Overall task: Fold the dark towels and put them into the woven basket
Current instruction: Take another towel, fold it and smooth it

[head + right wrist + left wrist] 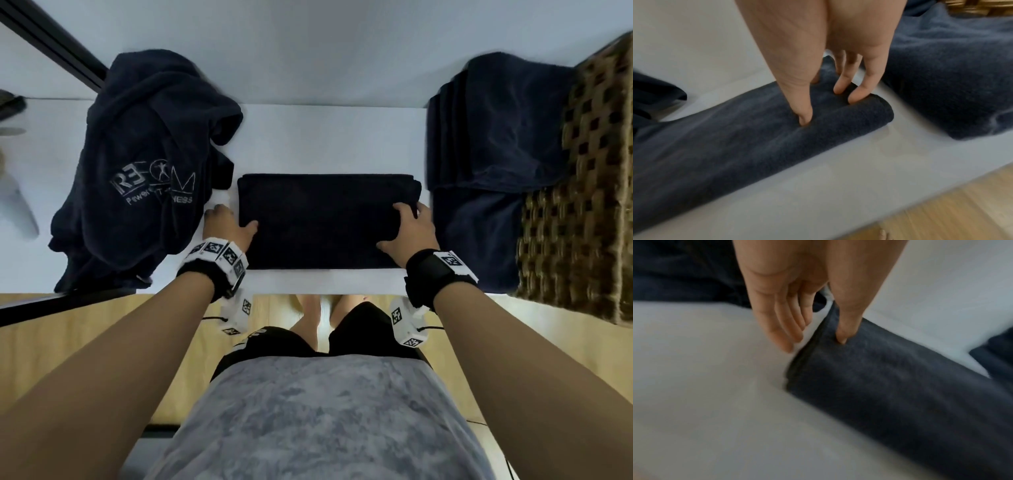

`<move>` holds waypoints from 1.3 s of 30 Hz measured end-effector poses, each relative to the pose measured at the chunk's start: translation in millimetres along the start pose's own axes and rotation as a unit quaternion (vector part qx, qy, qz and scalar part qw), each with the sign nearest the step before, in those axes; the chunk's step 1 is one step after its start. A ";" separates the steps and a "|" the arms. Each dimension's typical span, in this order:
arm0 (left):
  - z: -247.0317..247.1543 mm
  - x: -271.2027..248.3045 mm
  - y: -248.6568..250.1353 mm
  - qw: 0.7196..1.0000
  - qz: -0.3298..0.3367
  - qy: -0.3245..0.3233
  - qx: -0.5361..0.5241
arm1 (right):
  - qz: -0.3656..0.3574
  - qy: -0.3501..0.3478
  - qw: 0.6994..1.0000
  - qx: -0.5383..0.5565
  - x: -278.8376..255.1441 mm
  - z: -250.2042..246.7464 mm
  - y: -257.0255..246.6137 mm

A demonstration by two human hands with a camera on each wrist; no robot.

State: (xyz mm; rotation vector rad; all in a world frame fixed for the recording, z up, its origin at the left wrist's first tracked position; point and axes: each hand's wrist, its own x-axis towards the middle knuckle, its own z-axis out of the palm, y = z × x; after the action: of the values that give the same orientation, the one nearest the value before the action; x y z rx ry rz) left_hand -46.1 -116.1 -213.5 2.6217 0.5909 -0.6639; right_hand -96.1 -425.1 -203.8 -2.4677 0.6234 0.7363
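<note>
A dark towel (325, 219), folded into a flat rectangle, lies on the white table (325, 137) in front of me. My left hand (236, 222) is at its left end. The thumb (842, 335) presses on top, while the straight fingers (785, 337) point down beside the edge and touch the table. My right hand (400, 226) rests arched on the right end, with thumb (803, 113) and fingertips (855, 95) pressing into the cloth. The woven basket (582, 205) stands at the far right with dark towels (496, 137) draped at its left side.
A crumpled dark towel with a white logo (144, 164) is heaped at the left of the table, close to my left hand. The table's front edge (325, 284) is just below the folded towel, with wooden floor (68, 342) beyond it. A wall rises behind the table.
</note>
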 end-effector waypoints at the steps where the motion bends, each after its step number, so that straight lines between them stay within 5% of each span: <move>1: 0.4 2.3 0.6 0.999 -0.029 -0.018 -0.021 | 0.005 -0.004 1.000 -0.005 -1.6 1.7 0.2; 6: -3.9 8.3 4.0 0.981 -0.074 -0.152 -0.097 | -0.003 0.002 1.000 -0.025 -6.7 8.7 -4.8; 10: -18.0 -0.3 12.3 0.973 -0.081 -0.172 -0.130 | -0.017 -0.010 1.000 -0.017 -11.3 15.4 -11.8; 17: -27.0 -41.4 56.0 0.985 0.102 -0.116 -0.072 | -0.100 -0.044 0.993 0.049 -25.4 39.2 -46.6; 20: -15.7 -59.8 79.4 0.981 0.151 -0.109 -0.061 | -0.144 -0.002 0.982 0.121 -30.0 37.5 -64.2; 23: -3.3 -72.1 92.8 0.971 0.171 -0.150 -0.077 | -0.080 0.019 0.962 0.261 -29.2 28.0 -85.6; 27: 1.3 -72.2 85.8 0.947 0.155 -0.226 -0.166 | 0.023 -0.049 0.949 0.311 -22.7 21.0 -93.8; 31: -7.6 -57.3 66.0 0.952 0.098 -0.190 -0.217 | 0.018 -0.070 0.975 0.212 -19.0 25.1 -91.9; 36: -14.9 -33.9 38.7 0.977 0.064 -0.104 -0.178 | 0.032 -0.023 0.968 0.247 -21.6 20.8 -86.6; 39: -8.0 -27.3 31.1 0.977 0.015 -0.121 -0.173 | 0.047 -0.012 0.966 0.252 -19.2 16.1 -76.0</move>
State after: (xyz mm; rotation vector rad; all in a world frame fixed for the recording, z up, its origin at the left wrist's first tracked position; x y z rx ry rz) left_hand -50.3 -147.0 -185.2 2.1844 0.5376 -0.7806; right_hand -75.2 -351.6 -180.0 -1.9694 0.8103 0.5554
